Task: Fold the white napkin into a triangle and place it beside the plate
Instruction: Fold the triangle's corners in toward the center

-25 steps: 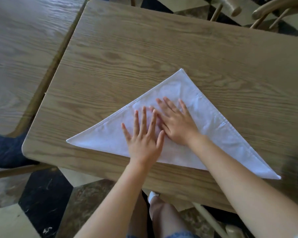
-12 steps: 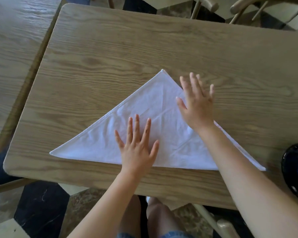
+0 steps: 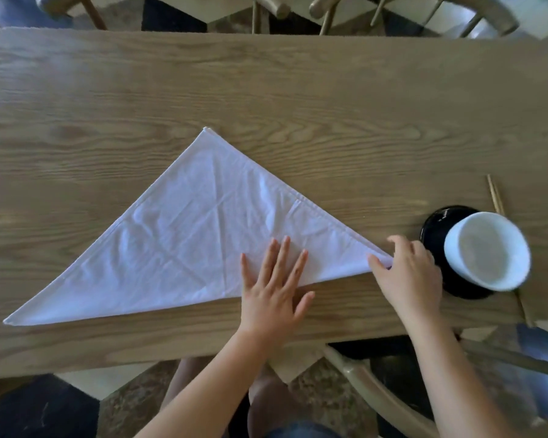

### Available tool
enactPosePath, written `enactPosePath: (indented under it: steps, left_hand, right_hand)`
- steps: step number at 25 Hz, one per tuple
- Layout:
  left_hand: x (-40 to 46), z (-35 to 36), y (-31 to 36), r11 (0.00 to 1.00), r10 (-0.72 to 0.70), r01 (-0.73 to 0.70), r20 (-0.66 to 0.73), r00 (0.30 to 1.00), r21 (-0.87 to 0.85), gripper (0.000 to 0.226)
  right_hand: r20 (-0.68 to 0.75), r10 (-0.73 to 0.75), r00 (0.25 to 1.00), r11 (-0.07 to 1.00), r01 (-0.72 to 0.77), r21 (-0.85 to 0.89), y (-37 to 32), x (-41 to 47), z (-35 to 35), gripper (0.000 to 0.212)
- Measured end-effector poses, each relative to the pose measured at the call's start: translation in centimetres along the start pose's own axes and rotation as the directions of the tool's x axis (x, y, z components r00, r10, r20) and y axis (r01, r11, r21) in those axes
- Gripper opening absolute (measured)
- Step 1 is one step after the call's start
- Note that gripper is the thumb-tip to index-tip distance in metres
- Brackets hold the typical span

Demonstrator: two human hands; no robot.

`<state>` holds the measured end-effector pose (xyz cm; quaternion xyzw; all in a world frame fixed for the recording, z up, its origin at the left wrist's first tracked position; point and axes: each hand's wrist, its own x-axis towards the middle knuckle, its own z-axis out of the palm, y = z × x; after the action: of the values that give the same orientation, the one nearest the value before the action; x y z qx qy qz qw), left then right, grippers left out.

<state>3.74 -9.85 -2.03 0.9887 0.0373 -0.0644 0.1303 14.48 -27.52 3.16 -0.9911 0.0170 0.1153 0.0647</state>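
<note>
Pinching the right corner of the napkin, my right hand is closing its fingers on that tip, while my left hand is lying flat and open, fingers spread, pressing the near folded edge into the desk. The napkin is lying as a wide triangle across the middle of the desk, its right tip just beside the black plate. To do this step well, I am judging that I should be keeping the left palm down as an anchor and lifting the corner gently, so the two layers are not sliding apart. A white bowl is sitting on the plate; it is looking empty, though blur makes that uncertain. Chopsticks are lying just beyond the plate.
</note>
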Motion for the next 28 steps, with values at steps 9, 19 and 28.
enactPosePath:
  steps: [9,19,28]
  left_hand:
    - [-1.8,0.2,2.9,0.985,0.168,-0.167,0.028,0.985,-0.050,0.062]
    - [-4.2,-2.7,-0.9,0.949,-0.138,0.099,-0.112,0.984,-0.300,0.052]
    - [-3.2,-3.1,-5.6,0.817,-0.374,0.194,-0.244,0.895,-0.543,0.025]
  right_hand:
    - [0.222,-0.031,0.974,0.777,-0.117,0.619,0.0,1.2,-2.4,0.022]
    - [0.196,-0.530,0.825,0.469,0.092,0.879,-10.6,5.6,-7.2,0.023]
    - [0.138,-0.522,0.841,0.611,0.256,0.749,-23.5,10.8,-1.8,0.008]
